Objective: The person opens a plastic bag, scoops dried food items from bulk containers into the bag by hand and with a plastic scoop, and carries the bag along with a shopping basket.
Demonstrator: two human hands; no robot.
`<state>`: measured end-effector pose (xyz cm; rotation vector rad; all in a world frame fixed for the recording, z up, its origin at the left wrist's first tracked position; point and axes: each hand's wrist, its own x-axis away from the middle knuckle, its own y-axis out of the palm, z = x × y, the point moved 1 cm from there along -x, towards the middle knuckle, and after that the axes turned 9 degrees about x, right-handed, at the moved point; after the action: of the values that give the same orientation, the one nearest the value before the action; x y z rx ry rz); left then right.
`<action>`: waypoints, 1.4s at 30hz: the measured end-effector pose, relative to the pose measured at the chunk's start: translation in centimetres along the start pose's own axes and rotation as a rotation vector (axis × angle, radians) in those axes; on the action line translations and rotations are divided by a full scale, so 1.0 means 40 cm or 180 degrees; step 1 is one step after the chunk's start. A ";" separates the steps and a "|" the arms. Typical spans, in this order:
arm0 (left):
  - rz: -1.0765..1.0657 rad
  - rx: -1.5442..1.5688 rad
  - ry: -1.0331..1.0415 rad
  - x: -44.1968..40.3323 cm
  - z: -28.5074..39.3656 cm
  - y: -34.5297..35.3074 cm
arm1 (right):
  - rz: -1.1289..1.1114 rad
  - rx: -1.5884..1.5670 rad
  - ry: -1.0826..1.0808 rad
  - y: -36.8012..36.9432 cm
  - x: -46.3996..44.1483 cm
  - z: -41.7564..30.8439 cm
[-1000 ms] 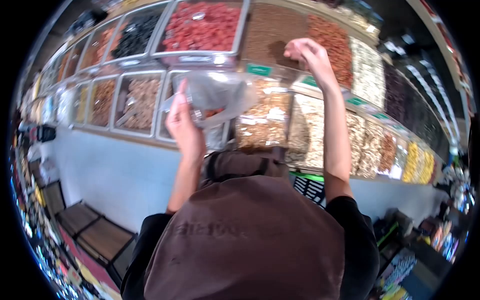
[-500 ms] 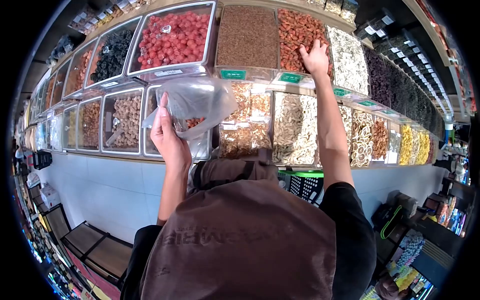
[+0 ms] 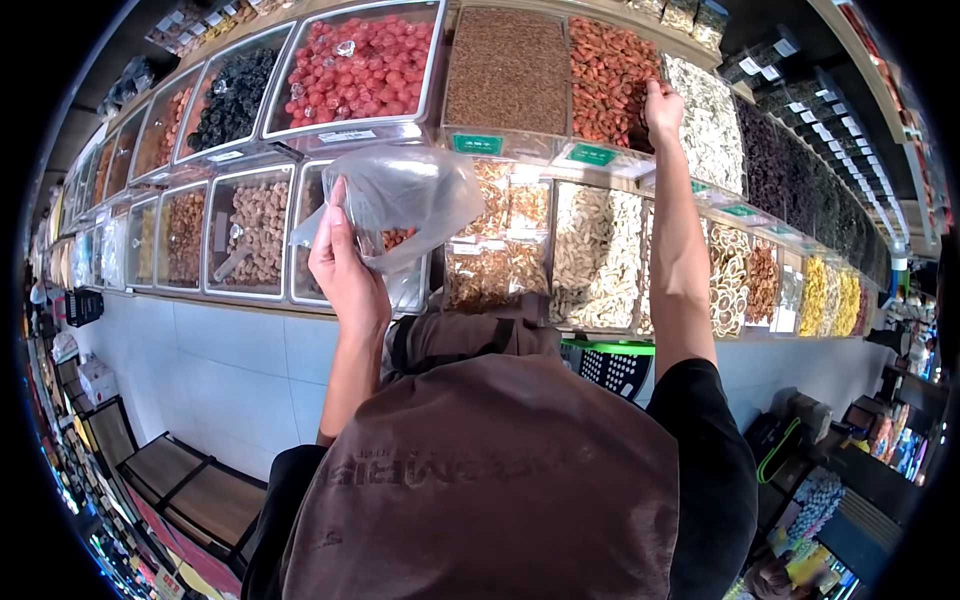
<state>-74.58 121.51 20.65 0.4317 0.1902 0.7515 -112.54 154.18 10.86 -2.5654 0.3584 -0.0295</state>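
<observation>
My left hand (image 3: 348, 268) grips the edge of a thin clear plastic bag (image 3: 430, 195), thumb and fingers pressed together. The bag hangs spread out above the lower row of bins. A few reddish pieces (image 3: 398, 237) show through it; whether they lie inside or behind it I cannot tell. At the right side of a bin of red-orange dried fruit (image 3: 610, 75), my right hand (image 3: 664, 108) is closed with its fingers curled. What it holds, if anything, is hidden. A bin of white flaky pieces (image 3: 703, 125) adjoins it on the right.
A bin of brown grains (image 3: 508, 75) and a lidded bin of red fruit (image 3: 355, 70) stand to the left. Below are packets of golden dried goods (image 3: 496, 270) and a bin of pale slices (image 3: 595, 255). A green-rimmed basket (image 3: 610, 365) is by the shelf, beneath my right arm.
My right hand has shifted toward the right edge of the red-orange fruit bin, and its fingers have gone from spread to curled. My left hand still holds the bag.
</observation>
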 end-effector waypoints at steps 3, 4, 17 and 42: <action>0.0011 0.0084 -0.0178 -0.001 -0.006 -0.005 | -0.0098 -0.0784 0.0458 -0.014 -0.013 0.005; -0.0056 0.0095 -0.0079 -0.002 -0.008 -0.004 | -0.0204 -0.1023 0.0631 -0.028 0.010 -0.022; -0.0082 0.0080 -0.0210 0.012 0.003 0.026 | -0.4168 -0.0060 -0.1192 0.185 0.677 -0.440; 0.0032 0.0135 -0.0016 0.004 0.001 0.010 | -0.0404 0.3093 -0.1228 0.023 0.126 -0.056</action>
<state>-74.71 121.90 20.85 0.4751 0.1996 0.7572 -108.10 150.94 12.02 -1.5761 0.0048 0.1953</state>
